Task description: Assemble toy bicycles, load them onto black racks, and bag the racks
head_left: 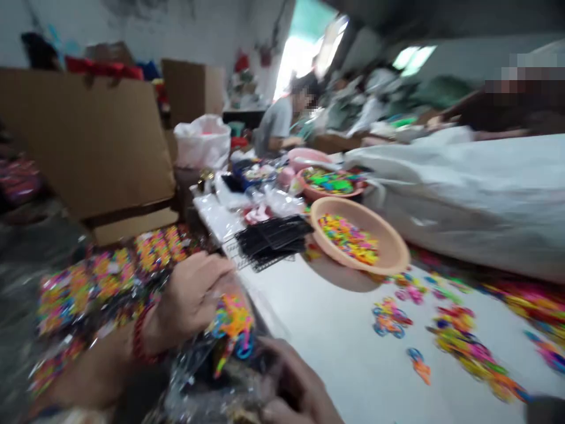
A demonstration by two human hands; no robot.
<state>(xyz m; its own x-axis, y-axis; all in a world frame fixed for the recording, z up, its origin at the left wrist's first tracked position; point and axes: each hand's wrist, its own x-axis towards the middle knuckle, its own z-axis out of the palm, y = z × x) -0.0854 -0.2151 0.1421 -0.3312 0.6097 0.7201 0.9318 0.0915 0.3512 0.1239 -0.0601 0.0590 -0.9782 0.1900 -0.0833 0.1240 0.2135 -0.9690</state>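
My left hand (189, 300), with a red beaded bracelet on its wrist, is closed at the upper side of a clear plastic bag (198, 377). Small bright plastic toys (233, 321) in orange, pink, yellow and blue show at the bag, just right of my left fingers. Lower down, my right hand (295, 383) grips the bag's right side with bent fingers. Motion blur hides the exact fingertip contact. On the white tabletop (335, 347) to the right lie loose toys of the same kind, among them a blue-and-orange one (419, 365).
A peach basin (401, 247) holds many small coloured pieces; behind it is a pink basin (309, 189). Black cards (273, 238) lie stacked at the table's left edge. Filled bags (112, 274) and a cardboard box (88, 141) are on the left. A person (278, 121) sits beyond; a white sack (463, 194) lies right.
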